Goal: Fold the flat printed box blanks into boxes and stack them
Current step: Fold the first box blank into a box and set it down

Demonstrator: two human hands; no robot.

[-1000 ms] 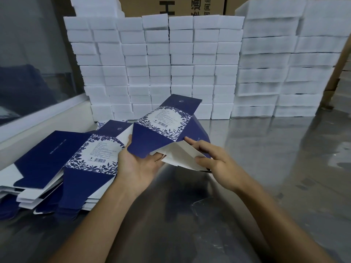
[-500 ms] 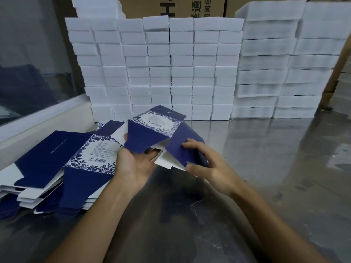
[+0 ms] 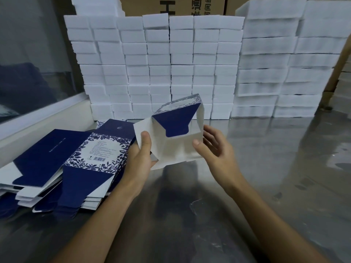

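here we grip the half-folded box (image 3: 176,137) in our left hand (image 3: 140,158), thumb on its white flap; our right hand (image 3: 214,149) touches its right side, fingers spread; flat blanks (image 3: 76,160) lie left.

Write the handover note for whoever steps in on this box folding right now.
Left hand: grips the half-formed box, thumb on its white flap.
Right hand: open, fingers beside the box's right wall; contact unclear.
Flat blanks: piled at left on the steel table.
Done: the box is opened into a tube, blue tuck flap folded down.
Left: close its flaps, stack it, fold the remaining pile.
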